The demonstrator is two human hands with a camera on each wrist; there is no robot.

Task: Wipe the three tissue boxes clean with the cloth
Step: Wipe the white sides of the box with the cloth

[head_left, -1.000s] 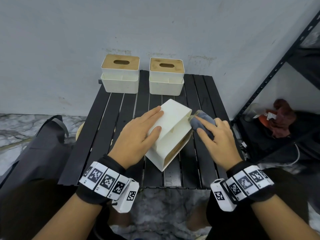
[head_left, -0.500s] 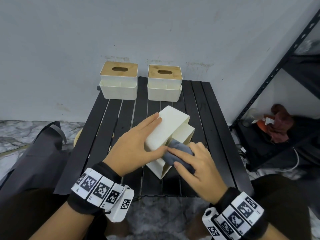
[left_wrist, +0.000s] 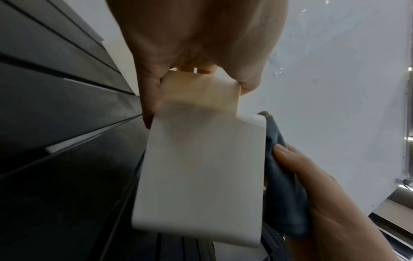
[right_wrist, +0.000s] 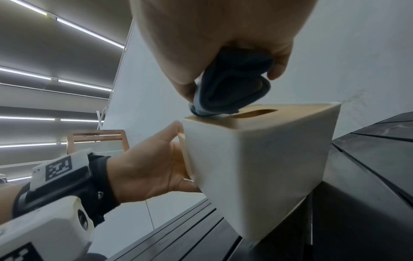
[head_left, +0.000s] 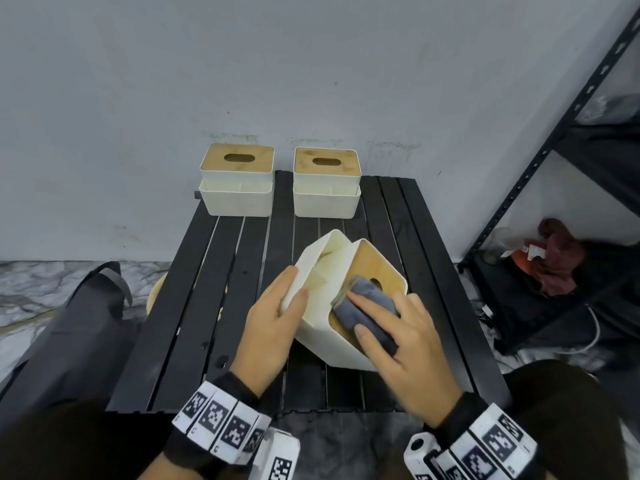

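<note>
The near tissue box (head_left: 341, 306) sits tilted on one bottom edge near the front of the black slatted table (head_left: 194, 306), its bamboo lid (head_left: 375, 271) turned toward the person, while the other two tissue boxes (head_left: 237, 183) (head_left: 326, 185) stand upright at the back by the wall. The left hand (head_left: 273, 327) grips the box's side compartment to brace it, and the right hand (head_left: 405, 344) clutches the bunched grey cloth (head_left: 367, 306) and presses it onto the lid just beside the slot. To wipe well, I'd keep the left grip firm so the tilted box doesn't rock — and sweep the cloth flat along the lid, working around the slot rather than snagging in it.
</note>
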